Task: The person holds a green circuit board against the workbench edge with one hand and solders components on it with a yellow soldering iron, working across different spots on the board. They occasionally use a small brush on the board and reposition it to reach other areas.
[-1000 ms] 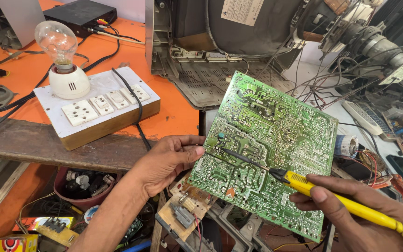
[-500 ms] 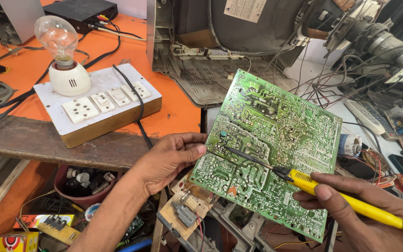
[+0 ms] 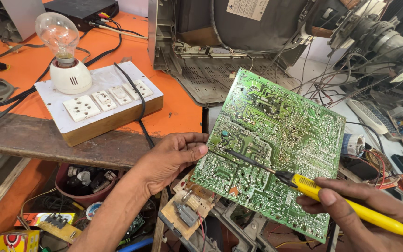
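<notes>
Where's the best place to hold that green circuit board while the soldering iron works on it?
Probably pinch the circuit board at its bare left edge, coming from the left, as the left hand does. The board stands tilted, solder side up, and the soldering iron in the right hand enters from the right.

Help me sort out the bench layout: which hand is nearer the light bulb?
Left. The left hand holds the circuit board's left edge, below and right of the light bulb. The right hand grips the yellow soldering iron, much farther right.

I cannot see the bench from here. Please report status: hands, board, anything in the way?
Left hand grips green circuit board by its left edge, tilted up. Right hand holds yellow soldering iron, tip on the board's solder side. Nothing between tip and board.
</notes>
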